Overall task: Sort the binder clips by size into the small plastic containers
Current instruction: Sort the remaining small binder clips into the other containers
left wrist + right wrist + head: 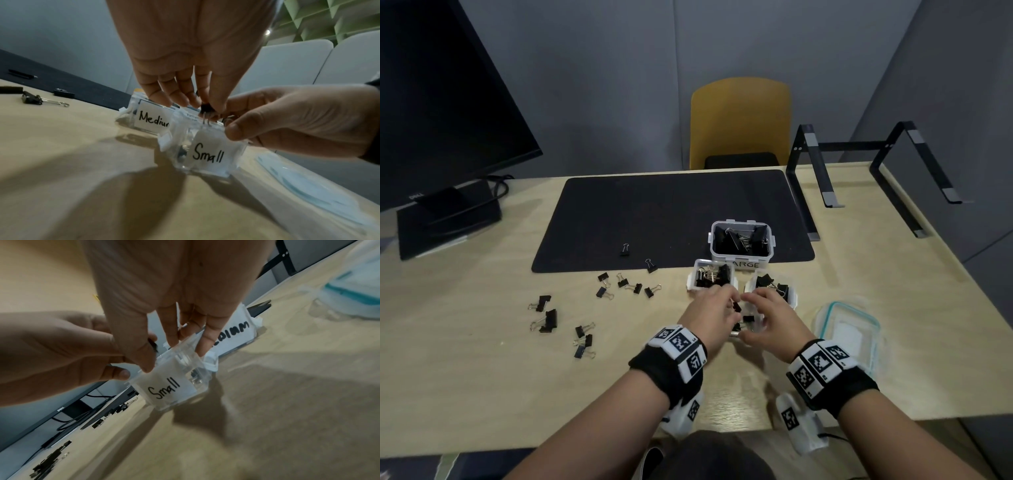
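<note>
My left hand (732, 303) pinches a small black binder clip (206, 108) between thumb and fingers, just above the clear container labelled Small (206, 152). My right hand (755, 320) grips that container (174, 379) by its rim, thumb on the near side and fingers on the far side. A few small clips lie inside it. Behind it stand two Medium containers (710, 275) (772, 286) and the Large container (741, 240), all holding black clips. Several loose clips (626, 286) (548, 317) (583, 341) lie on the table to the left.
Two more clips (624, 250) sit on the black mat (671, 205). A teal-rimmed lid (846, 334) lies right of my right hand. A monitor (441, 120) stands at the back left, a laptop stand (873, 171) at the back right, and a yellow chair (739, 120) behind the table.
</note>
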### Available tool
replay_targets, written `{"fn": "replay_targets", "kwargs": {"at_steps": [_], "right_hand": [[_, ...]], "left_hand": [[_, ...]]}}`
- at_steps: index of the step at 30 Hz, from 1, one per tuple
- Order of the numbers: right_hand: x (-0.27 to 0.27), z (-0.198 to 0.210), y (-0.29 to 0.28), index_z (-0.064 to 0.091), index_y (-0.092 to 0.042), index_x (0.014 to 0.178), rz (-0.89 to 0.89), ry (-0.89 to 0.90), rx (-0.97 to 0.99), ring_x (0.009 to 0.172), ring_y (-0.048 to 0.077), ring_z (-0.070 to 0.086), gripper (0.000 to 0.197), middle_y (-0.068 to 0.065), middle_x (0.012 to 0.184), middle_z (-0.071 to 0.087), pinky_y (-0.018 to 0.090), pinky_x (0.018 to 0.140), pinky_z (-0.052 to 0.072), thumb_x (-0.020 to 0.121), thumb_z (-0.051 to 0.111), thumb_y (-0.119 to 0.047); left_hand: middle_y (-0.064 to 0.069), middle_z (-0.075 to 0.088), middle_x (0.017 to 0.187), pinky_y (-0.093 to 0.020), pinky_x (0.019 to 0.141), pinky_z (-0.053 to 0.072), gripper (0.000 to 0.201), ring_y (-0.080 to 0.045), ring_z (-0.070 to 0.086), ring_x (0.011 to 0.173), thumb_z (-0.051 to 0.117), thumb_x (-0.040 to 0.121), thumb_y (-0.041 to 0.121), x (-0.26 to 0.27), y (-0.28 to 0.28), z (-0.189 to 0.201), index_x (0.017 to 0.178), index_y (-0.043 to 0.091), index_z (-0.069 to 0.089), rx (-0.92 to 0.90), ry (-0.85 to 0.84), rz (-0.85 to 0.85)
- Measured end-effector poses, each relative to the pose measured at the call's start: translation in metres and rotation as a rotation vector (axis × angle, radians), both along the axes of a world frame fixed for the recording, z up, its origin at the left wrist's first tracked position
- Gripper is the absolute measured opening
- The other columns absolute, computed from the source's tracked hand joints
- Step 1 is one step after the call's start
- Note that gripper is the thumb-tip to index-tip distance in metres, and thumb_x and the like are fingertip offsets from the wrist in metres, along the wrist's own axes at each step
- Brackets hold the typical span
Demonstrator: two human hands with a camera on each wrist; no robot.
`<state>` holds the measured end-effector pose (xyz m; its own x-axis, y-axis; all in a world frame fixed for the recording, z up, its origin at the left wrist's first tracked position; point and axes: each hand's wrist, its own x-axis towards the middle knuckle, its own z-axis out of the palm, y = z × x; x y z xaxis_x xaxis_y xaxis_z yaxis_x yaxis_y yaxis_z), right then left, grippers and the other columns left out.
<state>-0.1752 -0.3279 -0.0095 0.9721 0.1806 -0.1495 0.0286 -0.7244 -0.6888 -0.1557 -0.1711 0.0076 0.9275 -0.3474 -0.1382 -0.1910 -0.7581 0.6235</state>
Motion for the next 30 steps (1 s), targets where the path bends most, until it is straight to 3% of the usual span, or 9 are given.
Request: {"fn": "replay_targets", "kwargs": {"at_steps": [3,8,16,19,24,30], "right_hand": [[0.000,0.001,0.000,0.048,-0.018,0.134,0.004,0.003,-0.002,0.117,0.011,0.041,0.068,-0.002,0.129,0.041,0.030,0.105,0.038,0.072,0.074,-0.024],[0.000,0.001,0.001,0.045,-0.020,0.136,-0.009,0.033,-0.012,0.115,0.008,0.040,0.070,-0.011,0.124,0.037,0.033,0.106,0.041,0.073,0.074,-0.024],[-0.001,0.004,0.004,0.037,-0.019,0.142,0.050,0.015,-0.144,0.130,0.014,0.032,0.071,-0.001,0.140,0.034,0.025,0.110,0.026,0.079,0.070,-0.028],[-0.002,0.003,0.004,0.038,-0.019,0.141,0.051,-0.007,-0.164,0.130,0.014,0.032,0.071,-0.001,0.139,0.035,0.026,0.111,0.026,0.079,0.070,-0.030],[-0.008,-0.001,0.004,0.046,-0.018,0.136,0.019,-0.120,-0.178,0.125,0.018,0.035,0.067,0.002,0.130,0.041,0.034,0.112,0.029,0.076,0.073,-0.031],[-0.018,-0.011,0.008,0.032,-0.021,0.143,-0.104,-0.068,-0.107,0.134,0.018,0.027,0.086,0.001,0.144,0.029,0.036,0.113,0.026,0.071,0.077,-0.036]], "left_hand": [[0.010,0.048,0.103,-0.028,0.092,0.041,0.028,-0.011,0.046,0.105,0.058,0.091,0.028,-0.002,0.003,-0.001,0.117,0.025,0.052,-0.013,-0.004,0.011],[0.013,0.048,0.104,-0.022,0.091,0.038,0.025,-0.008,0.046,0.104,0.055,0.093,0.026,-0.009,0.032,0.001,0.118,0.026,0.055,-0.008,-0.059,0.137],[0.002,0.052,0.126,-0.030,0.101,0.038,0.026,-0.016,0.043,0.119,0.052,0.093,0.017,-0.026,0.119,-0.014,0.118,0.021,0.057,0.186,-0.044,0.428],[-0.003,0.048,0.131,-0.032,0.098,0.040,0.032,-0.021,0.041,0.120,0.056,0.089,0.012,-0.030,0.148,-0.019,0.120,0.017,0.056,0.260,-0.025,0.544],[-0.010,0.037,0.137,-0.034,0.094,0.044,0.055,-0.028,0.044,0.120,0.059,0.084,0.011,-0.030,0.185,-0.030,0.136,0.017,0.044,0.384,0.153,0.638],[-0.010,0.050,0.124,-0.029,0.080,0.046,0.041,-0.026,0.058,0.100,0.061,0.086,0.017,-0.024,0.195,-0.039,0.127,0.015,0.053,0.391,0.185,0.621]]}}
